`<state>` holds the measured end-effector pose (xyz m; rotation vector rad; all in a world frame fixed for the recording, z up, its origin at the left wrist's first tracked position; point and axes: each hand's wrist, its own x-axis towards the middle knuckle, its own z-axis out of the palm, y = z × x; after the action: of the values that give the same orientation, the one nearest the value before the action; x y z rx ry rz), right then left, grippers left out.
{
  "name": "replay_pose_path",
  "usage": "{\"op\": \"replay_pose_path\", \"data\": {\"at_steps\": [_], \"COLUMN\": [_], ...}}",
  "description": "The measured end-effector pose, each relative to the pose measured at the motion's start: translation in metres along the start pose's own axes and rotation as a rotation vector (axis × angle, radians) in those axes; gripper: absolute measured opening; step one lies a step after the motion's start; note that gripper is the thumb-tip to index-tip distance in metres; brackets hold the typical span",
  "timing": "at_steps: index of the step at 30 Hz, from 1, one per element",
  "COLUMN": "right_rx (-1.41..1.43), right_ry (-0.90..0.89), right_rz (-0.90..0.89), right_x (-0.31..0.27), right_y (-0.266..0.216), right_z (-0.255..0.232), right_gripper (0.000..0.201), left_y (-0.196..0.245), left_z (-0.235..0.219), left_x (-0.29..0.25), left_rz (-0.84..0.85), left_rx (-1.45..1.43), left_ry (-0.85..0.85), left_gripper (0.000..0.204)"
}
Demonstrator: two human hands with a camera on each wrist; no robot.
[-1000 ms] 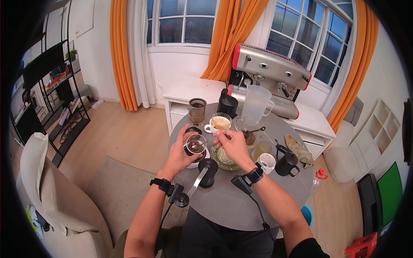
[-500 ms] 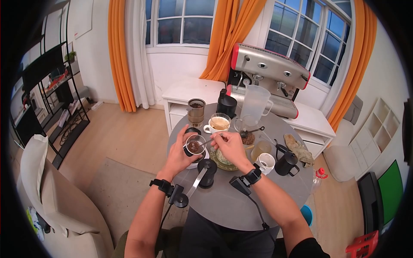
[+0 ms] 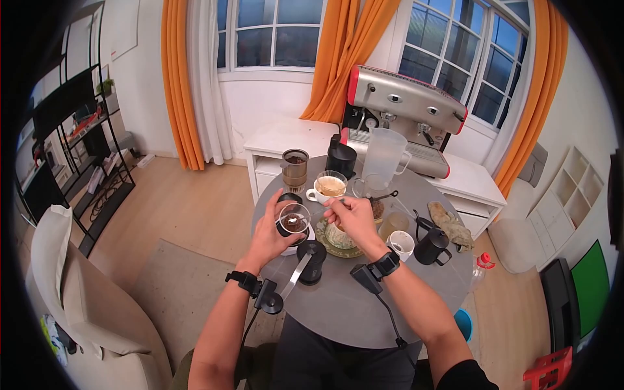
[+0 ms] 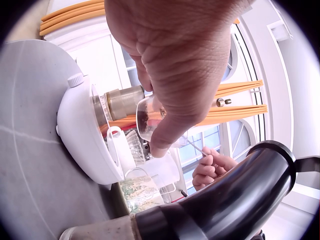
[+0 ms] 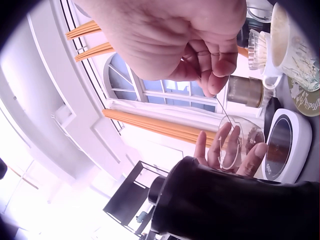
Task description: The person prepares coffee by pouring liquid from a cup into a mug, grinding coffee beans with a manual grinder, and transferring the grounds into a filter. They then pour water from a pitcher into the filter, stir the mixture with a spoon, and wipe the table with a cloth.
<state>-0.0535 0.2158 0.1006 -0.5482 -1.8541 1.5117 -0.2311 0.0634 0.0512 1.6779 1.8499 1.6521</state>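
In the head view my left hand [image 3: 268, 229] grips a small clear glass [image 3: 294, 213] from its left side, tilted toward me. Dark brown coffee grounds [image 4: 144, 122] lie in it. My right hand [image 3: 354, 220] pinches a thin metal spoon [image 5: 223, 107] by the end of its handle. The spoon's lower end reaches inside the glass. Under the left hand stands a white scale [image 4: 82, 125] with a black top, the glass held above it. A black hand grinder [image 3: 314, 265] with a metal crank stands close by, on my side of the scale.
Behind the hands are a white cup [image 3: 318, 195], a brewer with dark grounds [image 3: 295, 172] and a clear pitcher [image 3: 385, 156]. A patterned green plate [image 3: 325, 244] lies under the right hand. To the right stand another white cup [image 3: 402, 244], a black kettle [image 3: 431, 247] and a cloth [image 3: 450, 226].
The spoon shifts about in the glass among the grounds, and the right fingers turn slightly with it. The left hand keeps the glass nearly in place.
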Motion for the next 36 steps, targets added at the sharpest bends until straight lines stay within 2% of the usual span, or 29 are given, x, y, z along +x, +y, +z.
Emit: {"op": "replay_pose_path", "data": {"at_steps": [3,6,10,19,24,27,30,31,33,36], "right_rx": [0.083,0.176,0.26,0.216,0.185,0.065,-0.247,-0.412,-0.738,-0.714], "right_ry": [0.001,0.014,0.051,0.309,0.461,0.508,0.526,0.477,0.371,0.409], "right_rz": [0.051,0.088,0.088,0.002,-0.048,-0.09,-0.23,-0.303,-0.449,-0.468], "right_x": [-0.005,-0.014,-0.026,-0.097,-0.134,-0.148,-0.156,-0.159,-0.163,-0.16], "right_y": [-0.006,-0.021,-0.037,-0.087,-0.095,-0.095,-0.083,-0.081,-0.081,-0.089], "right_z": [-0.006,-0.019,-0.053,-0.155,-0.195,-0.201,-0.192,-0.186,-0.172,-0.167], "right_gripper": [0.024,0.024,0.023,0.026,0.026,0.025,0.022,0.021,0.017,0.015], "left_y": [-0.011,-0.025,-0.036,-0.047,-0.054,-0.043,-0.019,-0.009,0.002,0.027], "left_z": [0.002,0.004,0.004,0.01,0.009,-0.005,-0.021,-0.026,-0.038,-0.055], "left_x": [-0.001,-0.002,-0.004,-0.007,-0.007,-0.015,-0.029,-0.034,-0.044,-0.056], "left_rz": [-0.036,-0.001,-0.052,-0.127,-0.092,-0.014,-0.075,-0.092,-0.011,0.124], "left_rx": [-0.04,-0.033,-0.054,-0.025,-0.174,0.077,0.012,-0.001,-0.012,0.003], "left_ry": [0.016,0.058,0.064,-0.012,-0.033,0.042,0.163,0.218,0.376,0.629], "left_gripper": [0.122,0.12,0.119,0.116,0.125,0.129,0.114,0.11,0.096,0.077]}}
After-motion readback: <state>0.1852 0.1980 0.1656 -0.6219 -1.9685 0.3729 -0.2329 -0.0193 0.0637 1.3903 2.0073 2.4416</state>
